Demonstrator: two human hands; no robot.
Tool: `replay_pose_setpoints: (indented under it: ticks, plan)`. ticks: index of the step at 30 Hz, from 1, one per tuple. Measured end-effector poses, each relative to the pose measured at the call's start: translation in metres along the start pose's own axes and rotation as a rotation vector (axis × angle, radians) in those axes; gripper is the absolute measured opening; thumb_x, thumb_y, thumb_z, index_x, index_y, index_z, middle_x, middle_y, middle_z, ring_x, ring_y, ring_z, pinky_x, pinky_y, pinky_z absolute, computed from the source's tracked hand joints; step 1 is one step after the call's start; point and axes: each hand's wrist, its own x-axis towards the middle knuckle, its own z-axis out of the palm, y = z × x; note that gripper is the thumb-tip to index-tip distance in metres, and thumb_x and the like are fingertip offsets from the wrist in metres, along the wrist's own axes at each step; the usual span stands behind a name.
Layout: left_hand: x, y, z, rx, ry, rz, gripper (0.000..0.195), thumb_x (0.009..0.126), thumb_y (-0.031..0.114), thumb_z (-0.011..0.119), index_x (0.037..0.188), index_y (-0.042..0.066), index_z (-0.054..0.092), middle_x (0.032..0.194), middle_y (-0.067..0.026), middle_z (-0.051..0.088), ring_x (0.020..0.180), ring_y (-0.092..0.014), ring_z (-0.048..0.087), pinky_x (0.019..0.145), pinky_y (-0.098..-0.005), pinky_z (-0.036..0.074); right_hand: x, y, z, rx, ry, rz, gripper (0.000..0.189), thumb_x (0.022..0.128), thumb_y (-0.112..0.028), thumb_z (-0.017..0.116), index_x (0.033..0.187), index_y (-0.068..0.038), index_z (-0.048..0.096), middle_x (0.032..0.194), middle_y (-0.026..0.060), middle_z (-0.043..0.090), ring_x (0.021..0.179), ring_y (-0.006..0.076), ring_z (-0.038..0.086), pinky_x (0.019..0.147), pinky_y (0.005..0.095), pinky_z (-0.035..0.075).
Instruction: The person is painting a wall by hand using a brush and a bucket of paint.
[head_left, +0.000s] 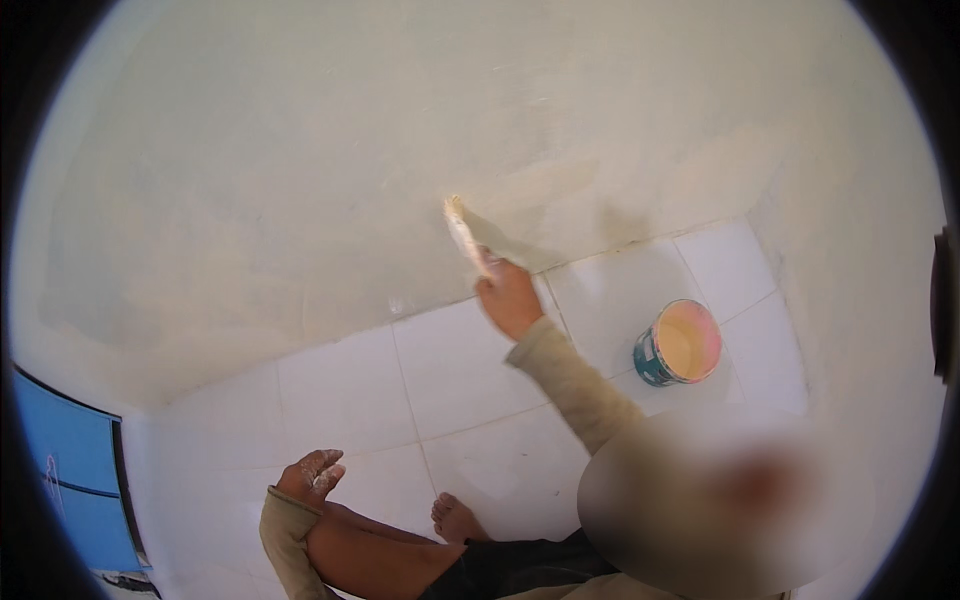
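Note:
My right hand (513, 300) grips the handle of a paintbrush (463, 232) whose handle is smeared with whitish paint. The brush tip is at the pale wall (337, 180), above where it meets the floor, and throws a shadow to its right. A teal paint bucket (649, 360) stands on the tiles to the right of that forearm. Cream paint (681, 349) shows inside it, and its inner wall is stained pink. My left hand (311, 476), spotted with white, holds nothing and hangs by my bent knee with thumb and fingers apart.
White floor tiles (480, 352) run along the wall's foot to a corner at right, where a side wall (855, 300) rises. My bare foot (456, 517) rests on the floor. A blue panel (71, 457) with a dark edge stands at far left. A blurred patch hides the lower right.

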Motion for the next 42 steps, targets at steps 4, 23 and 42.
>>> replay_pose_setpoints:
  ticks: [4,23,42]
  plan:
    - [0.0,-0.003,0.001,0.076,-0.003,0.071,0.032,0.087,0.021,0.055,0.11,-0.001,0.058,0.105,-0.017,0.062,0.097,-0.027,0.06,0.085,-0.034,0.046,0.012,0.088,-0.094,-0.018,0.293,-0.007,0.039,0.078,-0.013,0.055,0.113,0.005,0.056,0.086,0.0268,0.061,0.084,0.0352,0.061,0.072,0.0393,0.047]
    - [-0.006,0.006,-0.003,0.027,-0.073,0.028,0.033,0.089,0.023,0.054,0.113,0.0,0.057,0.107,-0.0146,0.062,0.1,-0.023,0.058,0.088,-0.0338,0.045,0.025,0.073,-0.097,0.12,0.258,0.106,0.037,0.077,-0.015,0.06,0.106,0.007,0.06,0.085,0.0235,0.062,0.079,0.0313,0.062,0.071,0.0391,0.048]
    - [-0.005,-0.009,-0.006,-0.024,-0.107,-0.037,0.034,0.091,0.022,0.052,0.115,-0.003,0.053,0.109,-0.0157,0.061,0.1,-0.021,0.059,0.087,-0.0316,0.046,-0.012,0.1,-0.049,0.298,-0.019,0.289,0.034,0.078,-0.014,0.057,0.11,-0.003,0.061,0.086,0.0218,0.063,0.08,0.0316,0.061,0.072,0.0375,0.047]
